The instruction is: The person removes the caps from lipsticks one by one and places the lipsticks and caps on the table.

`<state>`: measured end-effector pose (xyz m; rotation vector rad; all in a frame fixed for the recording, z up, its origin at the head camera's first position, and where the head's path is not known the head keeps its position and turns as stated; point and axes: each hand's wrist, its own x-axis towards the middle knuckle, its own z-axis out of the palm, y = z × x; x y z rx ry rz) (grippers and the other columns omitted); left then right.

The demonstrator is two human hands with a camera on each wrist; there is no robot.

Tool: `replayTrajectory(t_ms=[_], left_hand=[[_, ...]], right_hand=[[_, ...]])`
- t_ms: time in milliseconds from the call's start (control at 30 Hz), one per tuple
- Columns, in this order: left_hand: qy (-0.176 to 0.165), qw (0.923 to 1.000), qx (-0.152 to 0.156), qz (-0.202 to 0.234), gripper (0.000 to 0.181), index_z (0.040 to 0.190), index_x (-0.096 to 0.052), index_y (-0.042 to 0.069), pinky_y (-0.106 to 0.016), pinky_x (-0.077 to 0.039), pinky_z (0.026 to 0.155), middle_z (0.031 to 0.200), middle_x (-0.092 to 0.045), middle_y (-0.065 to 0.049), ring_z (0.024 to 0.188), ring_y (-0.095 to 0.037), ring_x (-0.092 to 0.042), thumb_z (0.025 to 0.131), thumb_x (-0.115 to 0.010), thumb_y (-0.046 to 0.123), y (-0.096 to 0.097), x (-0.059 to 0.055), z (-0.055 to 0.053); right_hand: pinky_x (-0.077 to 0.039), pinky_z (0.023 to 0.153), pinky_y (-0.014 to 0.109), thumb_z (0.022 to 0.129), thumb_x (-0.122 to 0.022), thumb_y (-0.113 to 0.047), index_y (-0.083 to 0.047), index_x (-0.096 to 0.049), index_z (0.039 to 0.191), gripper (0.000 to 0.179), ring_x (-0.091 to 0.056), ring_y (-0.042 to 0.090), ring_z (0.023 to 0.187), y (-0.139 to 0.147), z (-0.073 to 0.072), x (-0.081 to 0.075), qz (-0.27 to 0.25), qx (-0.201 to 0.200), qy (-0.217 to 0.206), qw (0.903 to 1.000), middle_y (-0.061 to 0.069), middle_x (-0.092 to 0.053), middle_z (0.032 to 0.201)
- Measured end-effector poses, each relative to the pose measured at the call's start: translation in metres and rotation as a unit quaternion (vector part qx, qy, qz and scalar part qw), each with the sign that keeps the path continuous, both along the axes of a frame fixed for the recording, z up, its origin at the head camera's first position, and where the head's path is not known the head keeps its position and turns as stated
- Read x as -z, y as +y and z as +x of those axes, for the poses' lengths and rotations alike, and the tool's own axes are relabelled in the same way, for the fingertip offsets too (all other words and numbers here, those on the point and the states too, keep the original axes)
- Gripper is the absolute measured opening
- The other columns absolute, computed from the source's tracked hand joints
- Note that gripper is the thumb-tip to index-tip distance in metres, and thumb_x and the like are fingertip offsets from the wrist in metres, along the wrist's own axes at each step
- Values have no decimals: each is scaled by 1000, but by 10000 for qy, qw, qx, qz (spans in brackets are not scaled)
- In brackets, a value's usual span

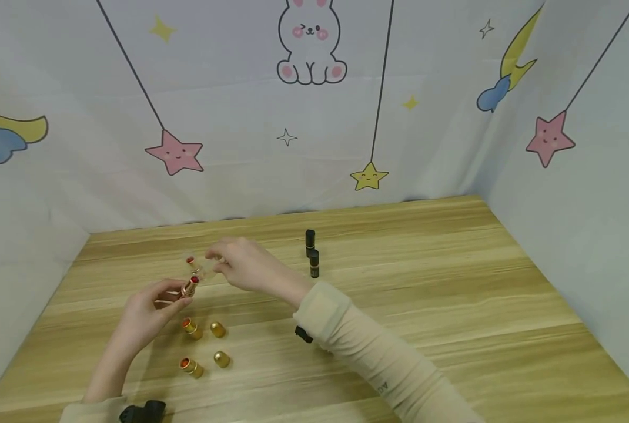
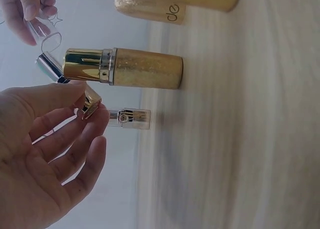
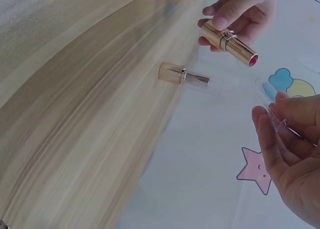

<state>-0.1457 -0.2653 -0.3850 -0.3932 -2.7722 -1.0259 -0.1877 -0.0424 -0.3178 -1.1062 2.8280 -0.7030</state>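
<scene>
My left hand grips a rose-gold lipstick by its base, its red tip uncovered and tilted toward the other hand. In the right hand a clear cap is pinched between thumb and fingers. The cap is apart from the held lipstick, its open end facing the tip in the left wrist view. Just behind, a second rose-gold lipstick stands upright on the table. Nearer the left forearm are two gold lipsticks without caps, showing red-orange tips. Two gold caps stand beside them.
Two black lipstick tubes stand close together beyond the right forearm. A small black object is partly hidden under the right sleeve. White cloth with cartoon drawings hangs behind and beside the wooden table.
</scene>
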Motion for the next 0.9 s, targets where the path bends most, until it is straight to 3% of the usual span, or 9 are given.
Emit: replayTrajectory(t_ms=[267,700,900], left_hand=[[-184,9998,-65,34,28,109,-67,2,-16,-52,69,97,-72,-13,79,16,-52,85,-73,14,0,4,-1],[-325,9993,-179,18,26,105,-66,2,-14,-52,69,94,-72,-14,78,18,-51,83,-74,12,-1,8,-5],[-488,9987,-171,-7,23,102,-65,3,-16,-53,70,96,-72,-16,79,15,-53,82,-74,11,0,9,-7]], right_hand=[[-49,84,11,96,-57,-17,-12,-62,123,27,-64,9,103,2,-4,4,147,-11,35,9999,0,-64,124],[-51,87,15,96,-58,-18,-12,-62,123,28,-65,9,103,-5,-8,16,793,-37,296,9964,0,-65,122],[-50,81,13,94,-60,-16,-11,-63,120,26,-65,7,96,-10,-10,20,1004,-187,313,9943,0,-66,115]])
